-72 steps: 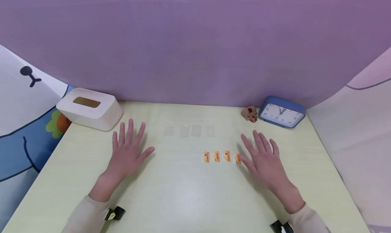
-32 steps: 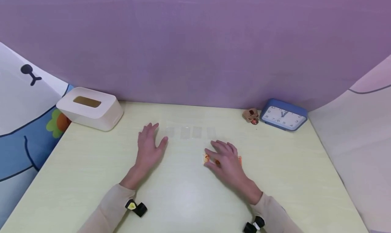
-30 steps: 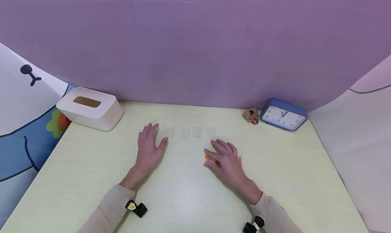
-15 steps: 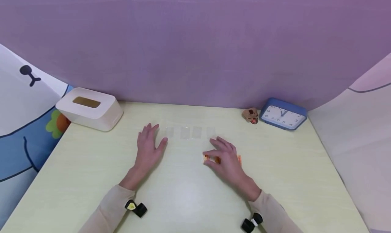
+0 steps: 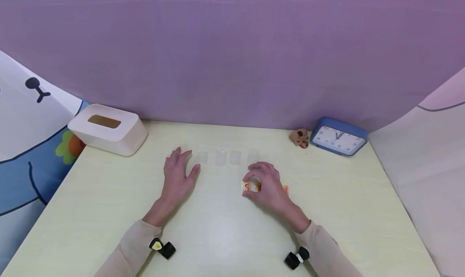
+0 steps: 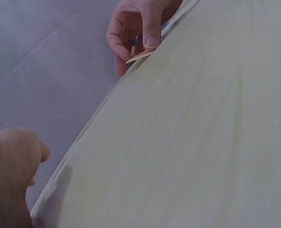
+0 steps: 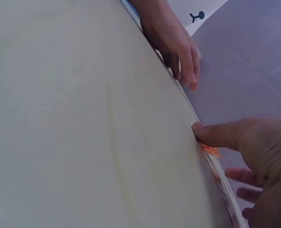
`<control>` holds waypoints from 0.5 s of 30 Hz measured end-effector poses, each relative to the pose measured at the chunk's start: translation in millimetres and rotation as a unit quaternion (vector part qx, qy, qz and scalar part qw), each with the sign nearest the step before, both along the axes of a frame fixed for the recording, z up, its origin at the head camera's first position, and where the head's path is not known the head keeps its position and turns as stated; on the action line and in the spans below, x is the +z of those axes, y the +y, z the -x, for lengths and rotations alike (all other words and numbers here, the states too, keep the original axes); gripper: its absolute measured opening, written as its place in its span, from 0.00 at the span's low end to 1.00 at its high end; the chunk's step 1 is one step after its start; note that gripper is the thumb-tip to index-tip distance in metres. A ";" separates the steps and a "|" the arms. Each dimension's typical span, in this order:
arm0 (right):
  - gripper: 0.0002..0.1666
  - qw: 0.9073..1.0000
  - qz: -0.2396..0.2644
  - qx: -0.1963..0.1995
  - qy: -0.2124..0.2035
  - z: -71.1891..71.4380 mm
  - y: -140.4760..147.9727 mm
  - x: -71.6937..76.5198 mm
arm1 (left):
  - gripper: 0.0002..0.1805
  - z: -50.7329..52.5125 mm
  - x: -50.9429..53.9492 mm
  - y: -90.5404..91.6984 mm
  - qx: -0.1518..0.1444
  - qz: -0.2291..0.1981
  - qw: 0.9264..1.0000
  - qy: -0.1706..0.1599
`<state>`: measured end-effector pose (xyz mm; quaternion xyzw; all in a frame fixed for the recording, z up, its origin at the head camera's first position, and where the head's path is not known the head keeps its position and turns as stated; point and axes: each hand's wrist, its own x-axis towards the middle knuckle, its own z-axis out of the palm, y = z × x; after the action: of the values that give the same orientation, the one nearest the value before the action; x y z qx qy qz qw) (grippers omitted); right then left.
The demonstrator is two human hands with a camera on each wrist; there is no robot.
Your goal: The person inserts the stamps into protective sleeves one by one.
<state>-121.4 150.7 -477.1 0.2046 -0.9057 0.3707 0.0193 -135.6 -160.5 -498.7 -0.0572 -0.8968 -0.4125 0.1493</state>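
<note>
My right hand (image 5: 269, 191) pinches the leftmost small orange-and-white card (image 5: 246, 187) at its near and far edges, between thumb and index finger. The left wrist view shows this card (image 6: 141, 55) slightly tilted at the fingers of the right hand (image 6: 138, 21). Under the palm the other cards are mostly hidden; one orange edge (image 5: 285, 189) shows to its right. Several faint clear squares (image 5: 235, 158) lie in a row farther back. To their left, my left hand (image 5: 176, 180) is on the table with fingers spread, holding nothing.
A white tissue box (image 5: 109, 129) stands at the table's back left corner. At the back right are a small brown animal figure (image 5: 299, 137) and a blue clock (image 5: 339, 136). A purple wall (image 5: 232, 59) rises behind the table (image 5: 218, 236).
From beside the cards, my right hand has moved left over them, and its thumb and index finger have closed on the leftmost one. My left hand has moved right, towards the clear squares.
</note>
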 end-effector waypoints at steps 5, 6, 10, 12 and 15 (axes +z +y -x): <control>0.19 0.999 0.020 0.008 0.029 -1.8 0.3 -3.7 | 0.30 -0.4 0.5 -0.2 0.001 0.001 1.000 0.010; 0.18 0.999 0.024 0.009 0.031 -2.1 0.2 -4.1 | 0.29 -0.1 0.4 -0.1 0.002 0.001 1.000 0.012; 0.15 0.998 0.034 0.014 0.043 -2.8 0.3 -5.4 | 0.28 1.9 0.4 1.2 0.001 0.000 1.000 0.011; 0.14 0.998 0.037 0.017 0.045 -3.0 0.7 -6.0 | 0.27 3.7 0.6 2.3 0.005 0.006 1.000 0.003; 0.13 0.998 0.042 0.028 0.049 -3.3 1.1 -6.9 | 0.25 7.2 2.4 4.7 0.020 0.021 0.999 -0.016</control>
<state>-118.1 151.9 -484.0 0.2470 -0.8812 0.3983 0.0617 -142.9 -155.7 -496.3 -0.0354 -0.9084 -0.3915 0.1423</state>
